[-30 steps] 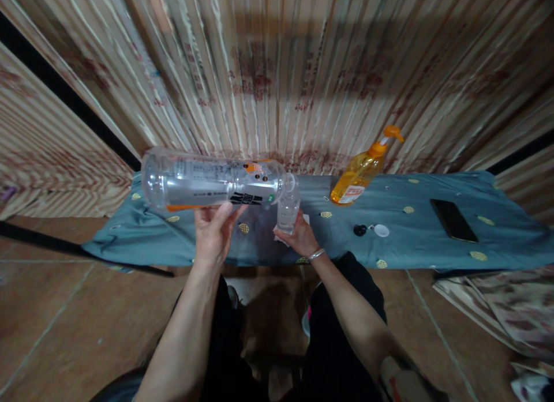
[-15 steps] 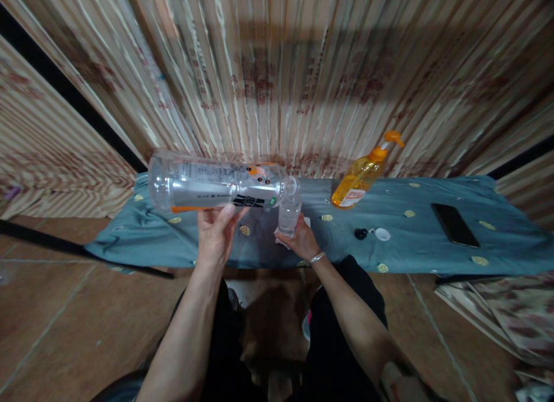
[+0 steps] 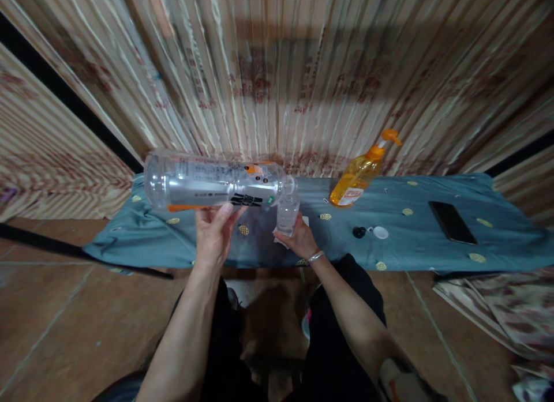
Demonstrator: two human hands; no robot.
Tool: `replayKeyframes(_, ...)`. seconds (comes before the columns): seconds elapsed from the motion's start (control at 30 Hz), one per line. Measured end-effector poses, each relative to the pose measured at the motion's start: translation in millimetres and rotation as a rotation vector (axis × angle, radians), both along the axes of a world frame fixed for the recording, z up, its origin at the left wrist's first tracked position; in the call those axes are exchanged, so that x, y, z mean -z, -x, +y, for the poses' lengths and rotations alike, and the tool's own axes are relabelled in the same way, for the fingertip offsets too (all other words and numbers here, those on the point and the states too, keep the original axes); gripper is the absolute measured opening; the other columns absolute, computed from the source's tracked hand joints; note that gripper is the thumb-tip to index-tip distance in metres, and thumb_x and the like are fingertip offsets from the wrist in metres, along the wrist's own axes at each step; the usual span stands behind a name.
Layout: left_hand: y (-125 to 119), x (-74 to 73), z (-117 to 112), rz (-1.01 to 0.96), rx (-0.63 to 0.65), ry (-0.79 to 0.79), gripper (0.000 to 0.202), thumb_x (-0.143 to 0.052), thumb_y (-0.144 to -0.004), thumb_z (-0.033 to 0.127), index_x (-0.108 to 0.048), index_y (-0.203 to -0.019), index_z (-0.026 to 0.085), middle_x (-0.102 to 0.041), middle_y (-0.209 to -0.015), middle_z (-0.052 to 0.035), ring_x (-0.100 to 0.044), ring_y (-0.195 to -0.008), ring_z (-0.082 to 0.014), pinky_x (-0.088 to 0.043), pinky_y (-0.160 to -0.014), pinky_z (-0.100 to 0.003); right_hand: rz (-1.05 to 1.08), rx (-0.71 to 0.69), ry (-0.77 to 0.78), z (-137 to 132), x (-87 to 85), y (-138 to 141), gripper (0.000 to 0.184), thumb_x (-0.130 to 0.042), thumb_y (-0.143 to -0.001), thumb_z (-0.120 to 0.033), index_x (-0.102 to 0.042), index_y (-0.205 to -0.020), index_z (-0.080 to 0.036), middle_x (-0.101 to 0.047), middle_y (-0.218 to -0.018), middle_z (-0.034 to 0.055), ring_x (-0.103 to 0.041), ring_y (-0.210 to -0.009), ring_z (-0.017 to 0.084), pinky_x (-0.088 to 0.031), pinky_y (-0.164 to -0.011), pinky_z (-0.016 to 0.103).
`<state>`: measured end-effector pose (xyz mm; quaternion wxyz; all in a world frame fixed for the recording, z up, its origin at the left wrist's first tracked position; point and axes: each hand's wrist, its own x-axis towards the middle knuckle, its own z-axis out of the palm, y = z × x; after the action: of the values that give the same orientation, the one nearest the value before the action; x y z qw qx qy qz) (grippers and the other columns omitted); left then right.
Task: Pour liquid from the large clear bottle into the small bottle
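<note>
My left hand (image 3: 215, 232) grips a large clear plastic bottle (image 3: 212, 180) from below and holds it lying almost level, its open mouth pointing right. The mouth rests over the top of a small clear bottle (image 3: 288, 211), which stands upright. My right hand (image 3: 299, 240) is wrapped round the base of that small bottle, with a bit of white paper under the fingers. Both bottles hover just above the near part of a low table with a grey-blue cloth (image 3: 411, 246).
On the cloth stand an orange pump bottle (image 3: 361, 174), a black cap (image 3: 359, 232) and a white cap (image 3: 381, 232), and a black phone (image 3: 452, 221) to the right. A striped curtain hangs behind. Patterned fabric (image 3: 497, 310) lies on the tiled floor at right.
The two bottles and both hands stay in nearly the same pose; only the view shifts slightly.
</note>
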<state>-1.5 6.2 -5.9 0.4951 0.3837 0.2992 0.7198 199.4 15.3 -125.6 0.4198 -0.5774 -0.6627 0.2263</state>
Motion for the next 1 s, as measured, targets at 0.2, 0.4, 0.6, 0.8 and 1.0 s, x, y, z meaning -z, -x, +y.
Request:
replayKeyframes(0.2,-1.1,-3.6,-0.6,-0.009,-0.004,0.024,0.039,-0.089,-0.056,0.03,-0.061,-0.082,0.023,-0.068,-0.085,0.0037,-0.067,-0.082,-0.0125,-0.06,-0.084,-0.039,0.004,-0.002,0.021,0.3,-1.5,0.5,0.084,-0.078,-0.066,-0.037,-0.037,-0.136,-0.016,-0.068,-0.117,0.0133,-0.068,-0.103,0.03,-0.055,-0.089,0.044)
replayKeyframes(0.4,-3.3,-6.1,-2.0,-0.052,-0.008,0.046,0.043,-0.091,-0.052,0.028,-0.06,-0.082,0.022,-0.068,-0.082,0.0042,-0.067,-0.08,-0.0121,-0.061,-0.083,-0.037,-0.014,0.018,0.023,0.9,0.6,0.4,0.083,-0.078,-0.066,-0.038,-0.038,-0.136,-0.017,-0.067,-0.119,0.0137,-0.067,-0.105,0.03,-0.054,-0.091,0.045)
replayKeyframes(0.6,-2.2,-4.1,-2.3,-0.011,0.022,0.027,0.039,-0.088,-0.058,0.029,-0.06,-0.084,0.023,-0.068,-0.082,0.0046,-0.067,-0.081,-0.0135,-0.059,-0.088,-0.043,-0.007,0.025,0.033,0.3,0.4,0.5,0.085,-0.079,-0.065,-0.038,-0.038,-0.136,-0.016,-0.066,-0.12,0.0138,-0.067,-0.106,0.029,-0.054,-0.091,0.044)
replayKeyframes(0.8,-2.0,-1.6,-2.0,-0.016,0.015,0.013,0.037,-0.088,-0.059,0.027,-0.06,-0.083,0.024,-0.067,-0.083,0.0057,-0.067,-0.083,-0.0135,-0.057,-0.091,-0.044,0.006,0.017,0.041,-0.4,0.1,0.2,0.084,-0.079,-0.066,-0.037,-0.038,-0.135,-0.016,-0.066,-0.12,0.0143,-0.066,-0.108,0.031,-0.054,-0.092,0.046)
replayKeyframes(1.0,-1.6,-1.7,-3.0,-0.013,0.012,0.023,0.039,-0.088,-0.059,0.028,-0.06,-0.085,0.025,-0.067,-0.082,0.0055,-0.066,-0.079,-0.0126,-0.058,-0.089,-0.041,0.013,0.019,0.029,-0.5,0.1,0.8,0.083,-0.079,-0.066,-0.037,-0.038,-0.135,-0.017,-0.065,-0.121,0.0134,-0.066,-0.108,0.029,-0.053,-0.093,0.044)
